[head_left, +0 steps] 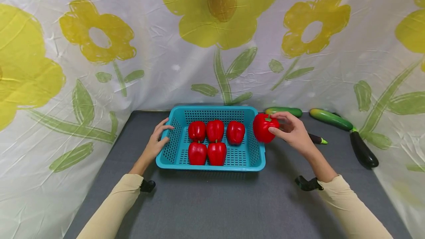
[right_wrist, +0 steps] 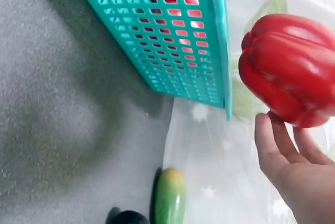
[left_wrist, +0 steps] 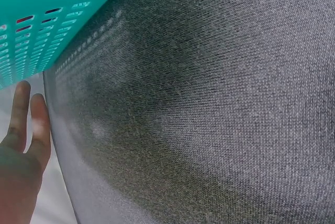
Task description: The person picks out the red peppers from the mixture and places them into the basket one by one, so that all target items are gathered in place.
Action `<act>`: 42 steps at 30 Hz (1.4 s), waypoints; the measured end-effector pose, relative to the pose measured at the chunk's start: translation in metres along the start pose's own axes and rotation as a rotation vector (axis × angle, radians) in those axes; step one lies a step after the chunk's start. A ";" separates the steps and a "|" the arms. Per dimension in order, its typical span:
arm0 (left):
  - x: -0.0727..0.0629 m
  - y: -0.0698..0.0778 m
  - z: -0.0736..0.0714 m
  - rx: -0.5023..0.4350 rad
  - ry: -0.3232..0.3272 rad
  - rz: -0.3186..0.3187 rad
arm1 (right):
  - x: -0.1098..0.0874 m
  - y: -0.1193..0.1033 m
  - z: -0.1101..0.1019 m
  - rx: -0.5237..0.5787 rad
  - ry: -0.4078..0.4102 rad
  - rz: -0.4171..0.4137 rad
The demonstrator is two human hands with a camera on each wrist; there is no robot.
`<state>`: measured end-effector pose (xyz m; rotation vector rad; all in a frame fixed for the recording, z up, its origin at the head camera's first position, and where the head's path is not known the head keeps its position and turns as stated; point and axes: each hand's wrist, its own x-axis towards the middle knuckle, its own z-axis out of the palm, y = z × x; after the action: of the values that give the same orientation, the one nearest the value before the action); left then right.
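Observation:
A turquoise perforated plastic basket [head_left: 210,168] stands on the grey table with several red bell peppers [head_left: 217,153] in it, two in the front row and three behind. My right hand [head_left: 293,132] grips another red bell pepper [head_left: 266,127] between thumb and fingers at the basket's right rim. In the right wrist view that bell pepper [right_wrist: 290,69] is held up beyond the basket wall [right_wrist: 162,41]. My left hand [head_left: 156,141] rests at the basket's left rim, its fingers reaching over the edge. From the left wrist, two extended fingers [left_wrist: 39,124] show beside the basket's side [left_wrist: 39,41].
Behind the basket's right corner lies a green cucumber-like vegetable [head_left: 285,111]. A long green one with a yellowish end [head_left: 330,119] lies farther right. A dark eggplant [head_left: 362,150] lies near the right table edge, and another dark one [head_left: 315,138] is partly behind my right hand. A flowered cloth [head_left: 159,65] hangs behind.

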<state>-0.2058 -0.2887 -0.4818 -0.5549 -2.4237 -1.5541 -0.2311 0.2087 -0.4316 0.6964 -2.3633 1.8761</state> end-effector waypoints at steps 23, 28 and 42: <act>0.002 0.002 0.001 0.003 -0.010 -0.033 | 0.014 -0.001 0.037 0.157 -0.082 -0.033; 0.002 0.003 0.000 -0.001 -0.011 -0.037 | 0.016 -0.001 0.043 0.252 -0.129 -0.003; 0.000 0.001 0.000 -0.017 -0.012 -0.037 | 0.019 0.001 0.060 0.181 -0.119 0.029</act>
<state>-0.2056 -0.2884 -0.4806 -0.5267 -2.4457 -1.5919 -0.2340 0.1468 -0.4425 0.8136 -2.3027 2.1383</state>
